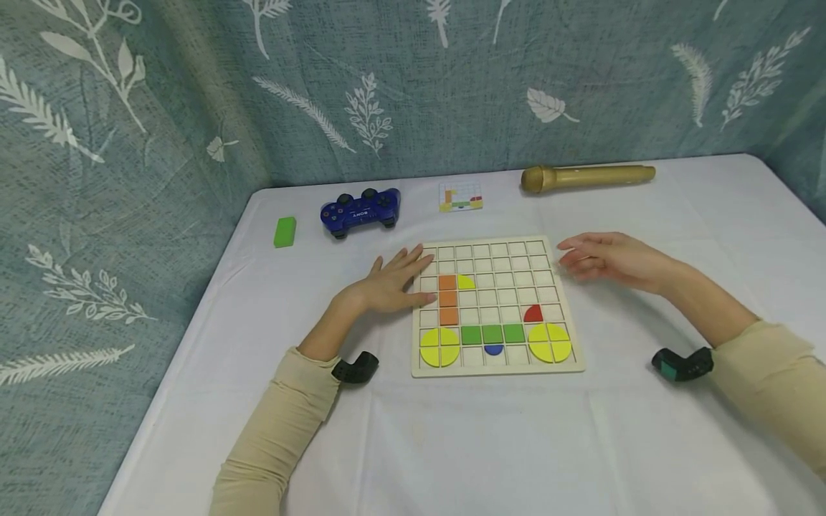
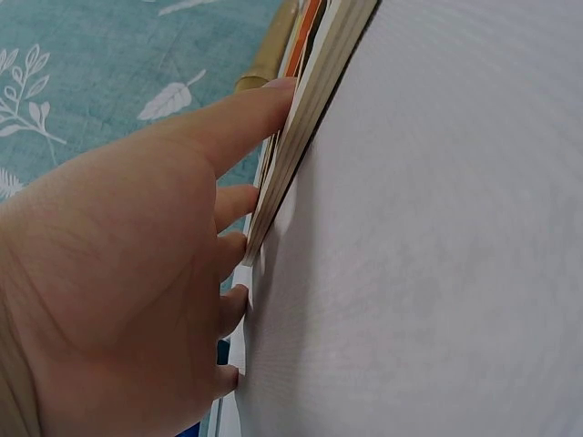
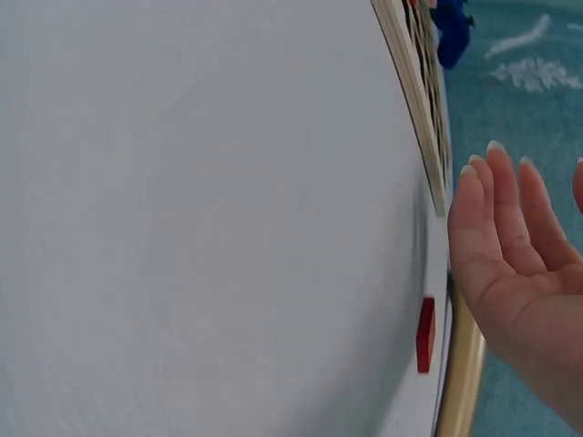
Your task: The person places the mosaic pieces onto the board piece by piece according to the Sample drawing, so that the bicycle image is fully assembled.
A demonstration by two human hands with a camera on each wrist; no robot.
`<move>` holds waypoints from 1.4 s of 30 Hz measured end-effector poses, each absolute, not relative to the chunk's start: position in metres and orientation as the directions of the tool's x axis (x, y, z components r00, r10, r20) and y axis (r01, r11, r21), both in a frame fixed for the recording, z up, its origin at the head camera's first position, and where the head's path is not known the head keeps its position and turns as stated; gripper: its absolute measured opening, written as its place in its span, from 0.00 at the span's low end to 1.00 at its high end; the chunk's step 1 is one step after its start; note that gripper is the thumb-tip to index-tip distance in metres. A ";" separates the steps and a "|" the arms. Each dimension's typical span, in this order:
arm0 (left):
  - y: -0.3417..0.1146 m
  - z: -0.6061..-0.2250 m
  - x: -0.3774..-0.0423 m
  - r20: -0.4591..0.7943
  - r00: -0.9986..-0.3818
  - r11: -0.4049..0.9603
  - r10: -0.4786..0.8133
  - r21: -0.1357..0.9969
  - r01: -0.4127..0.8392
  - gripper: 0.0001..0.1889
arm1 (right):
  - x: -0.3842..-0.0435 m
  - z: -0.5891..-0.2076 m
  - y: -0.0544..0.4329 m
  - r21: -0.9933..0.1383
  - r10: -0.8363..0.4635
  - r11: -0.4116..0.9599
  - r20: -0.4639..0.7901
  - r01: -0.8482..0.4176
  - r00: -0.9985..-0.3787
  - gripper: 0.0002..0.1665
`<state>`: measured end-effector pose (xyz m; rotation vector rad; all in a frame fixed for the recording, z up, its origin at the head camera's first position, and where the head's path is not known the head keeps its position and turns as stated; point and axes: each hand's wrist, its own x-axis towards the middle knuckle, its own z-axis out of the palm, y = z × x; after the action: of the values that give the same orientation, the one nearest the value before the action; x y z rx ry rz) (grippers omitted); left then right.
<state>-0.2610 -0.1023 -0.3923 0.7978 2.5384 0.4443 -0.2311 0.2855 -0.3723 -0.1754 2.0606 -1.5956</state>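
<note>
A wooden grid board [image 1: 498, 371] lies on the table, with coloured pieces in its cells. Three orange squares [image 1: 448, 299] run down its left part, a yellow quarter-circle [image 1: 465, 282] beside the top one. Lower down are three green squares [image 1: 492, 334], a blue half-circle [image 1: 493, 350], a red quarter-circle [image 1: 533, 314] and two yellow circles [image 1: 430, 355]. My left hand [image 1: 391, 284], fingers spread, rests its thumb and fingertips at the board's left edge. Off the right edge my right hand [image 1: 609, 259] hovers with loosely bent fingers, holding nothing.
Behind the board lie a small pattern card [image 1: 461, 196], a blue game controller [image 1: 361, 211] and a gold microphone [image 1: 589, 178]. A green block [image 1: 285, 232] is at the back left. In the right wrist view a red block [image 3: 425, 335] lies near the right hand.
</note>
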 end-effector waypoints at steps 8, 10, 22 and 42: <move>-0.103 -0.390 -0.260 -0.315 -0.730 0.779 0.607 0.419 0.466 0.42 | -0.243 -0.370 0.312 -0.917 -0.268 0.314 -0.336 0.248 -0.903 0.41; -0.103 -0.390 -0.259 -0.312 -0.728 0.776 0.611 0.421 0.470 0.41 | -0.244 -0.370 0.318 -0.911 -0.239 0.329 -0.336 0.249 -0.911 0.42; -0.103 -0.388 -0.258 -0.306 -0.728 0.771 0.614 0.429 0.470 0.41 | -0.248 -0.378 0.332 -0.844 -0.164 0.499 -0.315 0.196 -0.935 0.39; -0.103 -0.388 -0.258 -0.309 -0.729 0.773 0.610 0.434 0.463 0.42 | -0.246 -0.382 0.328 -0.716 -0.261 0.697 -0.194 -0.045 -0.945 0.28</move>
<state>-0.2585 -0.1033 -0.3884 0.8102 2.5277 0.4589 -0.2463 0.3280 -0.3822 -0.2432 2.6263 -1.0968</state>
